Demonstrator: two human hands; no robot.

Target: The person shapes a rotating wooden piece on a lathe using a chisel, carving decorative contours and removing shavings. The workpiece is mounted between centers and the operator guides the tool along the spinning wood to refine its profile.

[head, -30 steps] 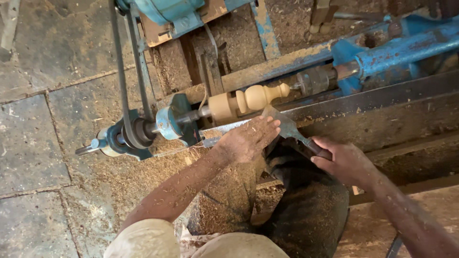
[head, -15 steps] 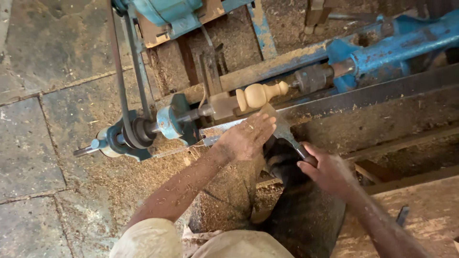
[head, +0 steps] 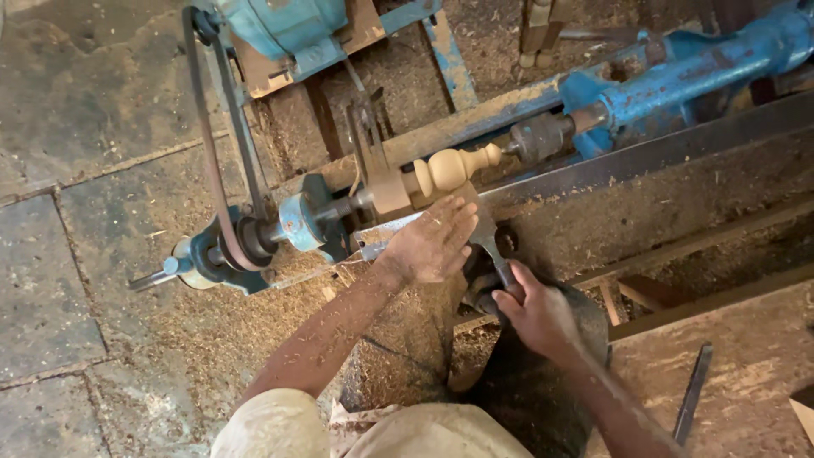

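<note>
The blue lathe (head: 678, 76) runs across the top of the view, its dark steel rail (head: 644, 157) along the near side and a drive belt (head: 212, 153) looping down to the pulley (head: 237, 246) at the left. Between the centres sits the pale turned workpiece (head: 445, 170), already shaped into a bulb and beads — so this looks like the shaping stage, with the cut in progress. The left hand (head: 431, 242) lies flat, fingers spread, pressing the chisel (head: 485, 233) down near the rest just below the wood; the right hand (head: 536, 315) is wrapped closed around its handle. Whether the edge actually touches the wood I cannot tell. The next move calls for steady, small sideways travel — room is tight between the rail and the spinning piece, open only toward the sawdust-covered floor (head: 127, 356).
</note>
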